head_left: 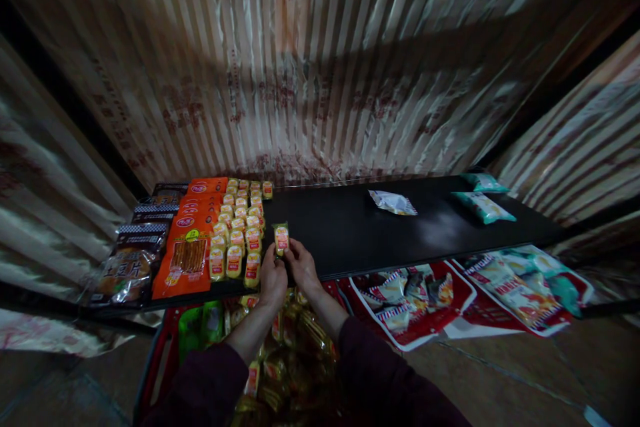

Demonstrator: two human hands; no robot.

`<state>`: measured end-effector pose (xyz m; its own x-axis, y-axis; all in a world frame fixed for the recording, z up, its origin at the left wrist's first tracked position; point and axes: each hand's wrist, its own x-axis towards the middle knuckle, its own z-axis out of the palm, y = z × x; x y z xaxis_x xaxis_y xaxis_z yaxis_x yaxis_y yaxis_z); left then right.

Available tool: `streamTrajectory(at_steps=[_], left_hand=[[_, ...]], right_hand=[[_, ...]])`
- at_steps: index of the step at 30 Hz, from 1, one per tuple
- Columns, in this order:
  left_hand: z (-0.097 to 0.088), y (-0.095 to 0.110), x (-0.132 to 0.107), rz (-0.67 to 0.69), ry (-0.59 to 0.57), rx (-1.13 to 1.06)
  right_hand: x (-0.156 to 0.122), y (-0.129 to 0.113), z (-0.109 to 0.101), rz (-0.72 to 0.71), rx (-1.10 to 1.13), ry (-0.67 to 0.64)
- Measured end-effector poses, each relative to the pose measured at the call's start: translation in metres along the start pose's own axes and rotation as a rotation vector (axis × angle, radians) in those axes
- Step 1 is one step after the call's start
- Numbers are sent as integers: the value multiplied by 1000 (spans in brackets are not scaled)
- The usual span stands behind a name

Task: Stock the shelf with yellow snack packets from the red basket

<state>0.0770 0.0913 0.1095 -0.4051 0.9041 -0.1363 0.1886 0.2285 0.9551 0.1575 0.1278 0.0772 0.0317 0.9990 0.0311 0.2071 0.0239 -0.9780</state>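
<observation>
Between the fingertips of my left hand (273, 275) and my right hand (303, 267) is a small yellow snack packet (281, 239) with a red and white label. Both hands pinch its lower end, and it stands upright just above the front part of the black shelf (325, 227). Left of it, rows of matching yellow packets (234, 261) cover part of the shelf. Below my wrists, a red basket (159, 353) holds many more such packets, partly hidden by my forearms.
Orange snack bags (183, 257) and dark potato-slice bags (125, 270) line the shelf's left end. A white bag (393, 203) and teal bags (484, 207) lie rightward. Below are two red baskets of bags (410, 297). Striped sheeting (320, 80) hangs behind.
</observation>
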Motion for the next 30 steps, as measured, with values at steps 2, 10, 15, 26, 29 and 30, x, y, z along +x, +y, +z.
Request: streamTrajectory(at_steps=[2, 10, 15, 26, 29, 30], left_hand=[[1, 4, 5, 5, -2, 20], [3, 29, 23, -12, -26, 60], [8, 39, 34, -22, -47, 102], [19, 39, 70, 48, -20, 248], [24, 41, 81, 31, -4, 263], [26, 41, 84, 30, 1, 264]], right_hand=[[5, 0, 1, 4, -21, 3], [31, 2, 5, 2, -83, 44], [46, 5, 10, -1, -108, 65], [81, 3, 20, -4, -111, 71], [93, 4, 22, -1, -113, 74], [96, 5, 22, -8, -116, 75]])
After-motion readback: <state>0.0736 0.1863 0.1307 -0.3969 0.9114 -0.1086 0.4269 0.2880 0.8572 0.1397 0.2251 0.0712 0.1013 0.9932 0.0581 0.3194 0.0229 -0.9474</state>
